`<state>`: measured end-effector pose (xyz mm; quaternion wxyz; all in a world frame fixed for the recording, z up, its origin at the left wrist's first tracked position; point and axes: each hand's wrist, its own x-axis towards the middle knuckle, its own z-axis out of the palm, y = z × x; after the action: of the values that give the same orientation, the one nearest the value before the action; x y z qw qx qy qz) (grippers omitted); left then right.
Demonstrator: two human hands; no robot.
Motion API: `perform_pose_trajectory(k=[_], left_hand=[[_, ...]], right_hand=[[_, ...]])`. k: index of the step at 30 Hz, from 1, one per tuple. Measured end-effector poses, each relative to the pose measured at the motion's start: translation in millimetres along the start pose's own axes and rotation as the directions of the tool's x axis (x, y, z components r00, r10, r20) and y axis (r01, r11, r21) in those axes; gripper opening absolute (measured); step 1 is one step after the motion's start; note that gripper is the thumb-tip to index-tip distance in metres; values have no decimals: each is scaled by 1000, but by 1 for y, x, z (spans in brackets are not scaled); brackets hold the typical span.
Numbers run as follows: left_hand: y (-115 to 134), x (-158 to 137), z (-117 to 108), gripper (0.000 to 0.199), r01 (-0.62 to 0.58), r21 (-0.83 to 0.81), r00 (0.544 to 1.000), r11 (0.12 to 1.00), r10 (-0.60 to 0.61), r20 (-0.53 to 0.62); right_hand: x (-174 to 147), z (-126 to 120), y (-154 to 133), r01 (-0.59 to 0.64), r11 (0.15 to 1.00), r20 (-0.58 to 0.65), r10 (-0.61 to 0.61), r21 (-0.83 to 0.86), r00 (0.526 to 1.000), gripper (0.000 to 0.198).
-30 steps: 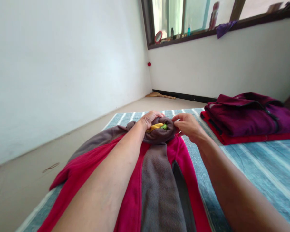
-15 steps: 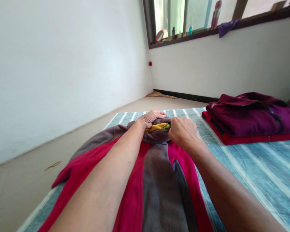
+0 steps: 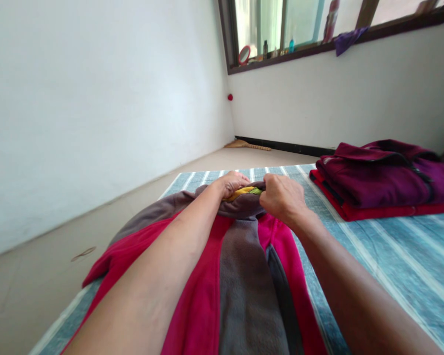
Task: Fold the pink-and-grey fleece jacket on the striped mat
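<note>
A red and grey fleece jacket (image 3: 249, 276) lies spread before me, its collar at the far end. My left hand (image 3: 234, 183) grips the left side of the grey collar, thumb hidden inside it. My right hand (image 3: 283, 195) is closed in a fist round the collar's right side. Between the hands a strip of yellow and green cloth (image 3: 244, 192) shows inside the collar. One sleeve (image 3: 148, 222), grey and red, reaches out to the left and hangs near the bed's edge.
Folded purple and red clothes (image 3: 377, 180) are stacked at the right on the blue striped sheet (image 3: 403, 261). Beyond the far edge a broom (image 3: 247, 145) lies on the floor. A window sill (image 3: 281, 61) holds a mirror, bottles and a purple cloth.
Both hands keep hold of the collar. My left hand's fingers have drawn down slightly, and my right hand has shifted a little to the right.
</note>
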<state>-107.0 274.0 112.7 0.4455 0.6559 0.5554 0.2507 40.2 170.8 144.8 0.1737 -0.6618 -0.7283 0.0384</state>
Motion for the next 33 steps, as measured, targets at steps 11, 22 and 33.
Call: perform_pose_trajectory(k=[11, 22, 33], left_hand=[[25, -37, 9, 22, -170, 669, 878, 724, 420, -231], [5, -69, 9, 41, -307, 545, 951, 780, 266, 155], [11, -56, 7, 42, 127, 51, 977, 991, -134, 165]], right_hand=[[9, 7, 11, -21, 997, -16, 22, 75, 1000, 41], [16, 18, 19, 73, 989, 86, -84, 129, 993, 34], [22, 29, 27, 111, 916, -14, -115, 384, 993, 35]])
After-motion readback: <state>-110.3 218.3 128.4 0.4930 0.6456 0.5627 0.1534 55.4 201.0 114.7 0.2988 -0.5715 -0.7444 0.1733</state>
